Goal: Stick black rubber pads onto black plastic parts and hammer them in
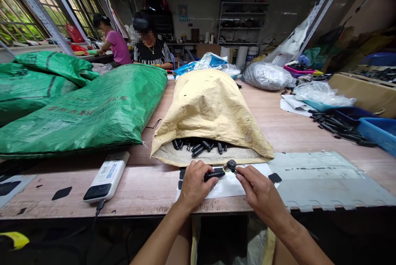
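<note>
My left hand is closed around a black cylindrical handle piece, low over a white sheet at the table's front. In my right hand, thumb and fingers pinch a small part with a round black head. That head sits at the right end of the black piece, by a bit of yellow and metal; whether they are joined I cannot tell. Just beyond my hands lies a yellow woven sack, its mouth toward me, with several black handle pieces inside the opening.
Green sacks fill the left side. A white power bank with a cable lies at front left. At right are a grey mat, a pile of black parts and a blue bin. Two people sit beyond the table.
</note>
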Motion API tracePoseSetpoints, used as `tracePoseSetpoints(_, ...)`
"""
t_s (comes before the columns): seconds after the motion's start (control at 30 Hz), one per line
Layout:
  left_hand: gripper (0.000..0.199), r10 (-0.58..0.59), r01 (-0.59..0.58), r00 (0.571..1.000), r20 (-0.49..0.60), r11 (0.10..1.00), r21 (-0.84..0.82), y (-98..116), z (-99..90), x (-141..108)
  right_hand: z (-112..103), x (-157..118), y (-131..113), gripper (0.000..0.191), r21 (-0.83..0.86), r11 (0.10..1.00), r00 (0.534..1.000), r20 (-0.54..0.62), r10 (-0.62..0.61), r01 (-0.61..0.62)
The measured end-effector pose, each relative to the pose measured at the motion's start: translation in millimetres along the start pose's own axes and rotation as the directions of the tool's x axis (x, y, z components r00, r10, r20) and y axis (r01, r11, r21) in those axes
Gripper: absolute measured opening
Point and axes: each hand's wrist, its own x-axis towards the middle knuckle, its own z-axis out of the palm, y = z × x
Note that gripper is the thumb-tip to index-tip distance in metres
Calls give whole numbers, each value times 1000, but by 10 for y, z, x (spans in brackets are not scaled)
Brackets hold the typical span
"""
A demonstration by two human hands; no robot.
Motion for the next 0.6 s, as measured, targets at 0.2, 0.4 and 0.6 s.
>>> tracePoseSetpoints(0.2, 15, 13, -13, 1000, -11, 1000, 4, -7, 18, -6, 132, -46, -78, 26, -48, 999, 1000, 4, 15, -15)
tracePoseSetpoints(0.4, 16, 1, -1, 1000, -4, 1000, -1, -13, 17, -5, 156, 5, -203, 25, -58, 998, 1000, 26, 9, -8)
tracePoseSetpoints(0.6, 13, -8, 8, 1000, -20, 1000, 6, -10, 30, -6, 243, 31, -276, 26, -134, 991, 994, 107, -5, 20)
